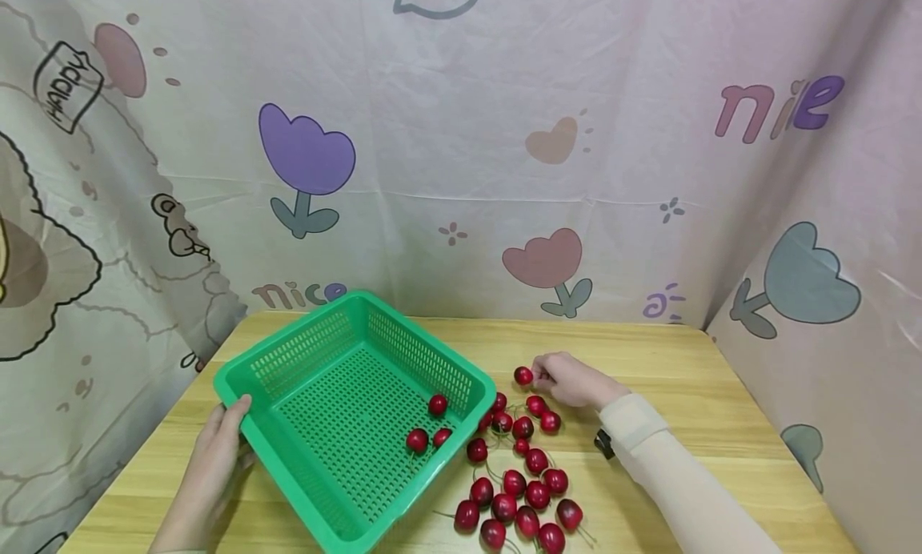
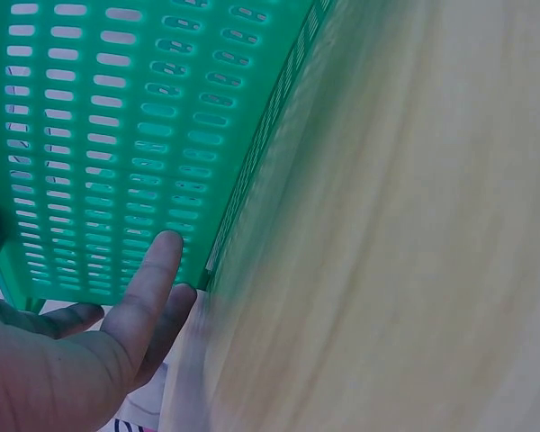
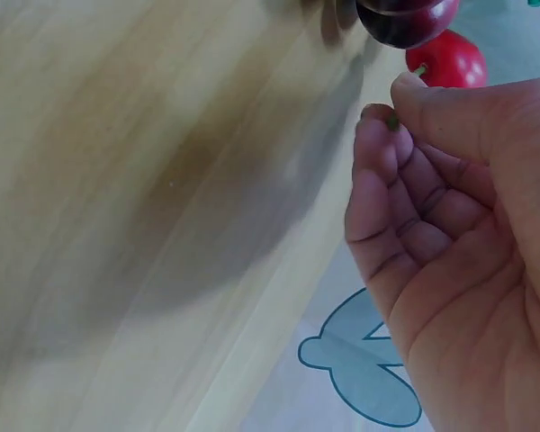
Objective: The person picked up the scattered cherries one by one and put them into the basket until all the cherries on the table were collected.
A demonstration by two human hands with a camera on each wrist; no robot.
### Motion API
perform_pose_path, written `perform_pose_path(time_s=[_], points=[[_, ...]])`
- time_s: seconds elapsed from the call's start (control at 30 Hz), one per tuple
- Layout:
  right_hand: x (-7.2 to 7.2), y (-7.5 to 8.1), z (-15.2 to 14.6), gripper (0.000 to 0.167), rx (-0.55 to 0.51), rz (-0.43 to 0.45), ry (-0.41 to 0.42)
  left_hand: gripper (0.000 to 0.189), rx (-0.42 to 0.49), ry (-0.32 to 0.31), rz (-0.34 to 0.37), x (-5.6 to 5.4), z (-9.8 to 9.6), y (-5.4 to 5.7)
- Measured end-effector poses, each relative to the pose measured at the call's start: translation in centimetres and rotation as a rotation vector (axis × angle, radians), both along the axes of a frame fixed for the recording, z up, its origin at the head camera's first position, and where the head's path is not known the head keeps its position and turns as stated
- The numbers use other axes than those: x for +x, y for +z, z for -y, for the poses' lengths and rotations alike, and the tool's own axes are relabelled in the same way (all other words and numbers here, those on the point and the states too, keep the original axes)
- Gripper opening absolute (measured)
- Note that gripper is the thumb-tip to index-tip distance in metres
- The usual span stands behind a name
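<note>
**Right hand (image 1: 572, 380) pinches a cherry (image 1: 523, 375) beside the basket (image 1: 346, 418)**

The right grip is clamped: thumb and finger are pinched together, and a bit of green stem (image 3: 392, 121) shows between them. The red cherry is at the fingertips, to the right of the basket and outside it. I can't tell if this cherry touches the desk (image 1: 720, 474). A pale sleeve (image 1: 670, 466) covers the right arm, and a small black thing (image 1: 604, 443) shows at the wrist.

The left hand (image 1: 219, 442) is at the left side of the basket. Its grip is clamped on the rim, with the thumb over the top and the other fingers outside, by the wall with holes.

The basket is green and sits on the wood desk. Inside it, near its right side, are three cherries (image 1: 417, 440). Many more red cherries (image 1: 537, 495) lie in a loose bunch on the desk, just to the right of the basket. Some have thin stems, and some touch each other.

Behind the basket hangs a pale cloth (image 1: 432, 122) with flowers, hearts and words on it.
</note>
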State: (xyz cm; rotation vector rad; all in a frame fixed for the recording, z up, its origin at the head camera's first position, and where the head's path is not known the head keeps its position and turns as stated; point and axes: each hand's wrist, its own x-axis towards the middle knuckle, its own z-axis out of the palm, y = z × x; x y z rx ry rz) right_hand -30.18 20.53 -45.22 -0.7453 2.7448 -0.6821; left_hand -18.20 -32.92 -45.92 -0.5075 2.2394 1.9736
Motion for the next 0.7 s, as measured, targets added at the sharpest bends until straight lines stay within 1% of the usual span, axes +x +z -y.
perform_pose_path(time_s=[0.3,0.5,0.7], points=[[0.26,0.22,-0.18,0.01,-0.064,0.011,-0.023,0.09,-0.028,-0.003,-0.007,0.04,-0.16,0.1],[0.32,0.01,-0.49,0.006,-0.097,-0.031,-0.016,0.09,-0.049,-0.002,-0.007,0.04,-0.25,0.13],[0.57,0.0,-0.89,0.004,-0.113,-0.072,-0.029,0.09,-0.024,0.006,-0.014,0.16,-0.16,-0.04]])
